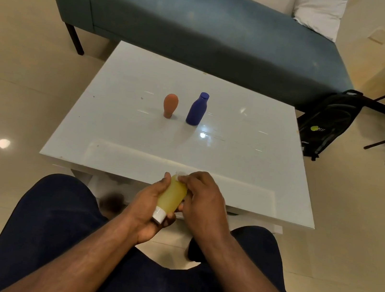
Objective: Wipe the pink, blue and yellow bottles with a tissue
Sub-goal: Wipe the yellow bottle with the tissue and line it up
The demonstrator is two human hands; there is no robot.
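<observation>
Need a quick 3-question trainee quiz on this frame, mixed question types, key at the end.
1. True or false: the yellow bottle stands on the white table.
2. Which hand presses the tissue against the yellow bottle? A) left hand B) right hand C) neither
3. Fill in: the pink bottle stands to the ___ of the blue bottle, as the camera sees it.

Key
1. False: the left hand holds it tilted above the lap, white cap towards the person.
2. B: the right hand pinches the tissue in its fingers at the bottle's far end.
3. left; both are upright and apart.
</observation>
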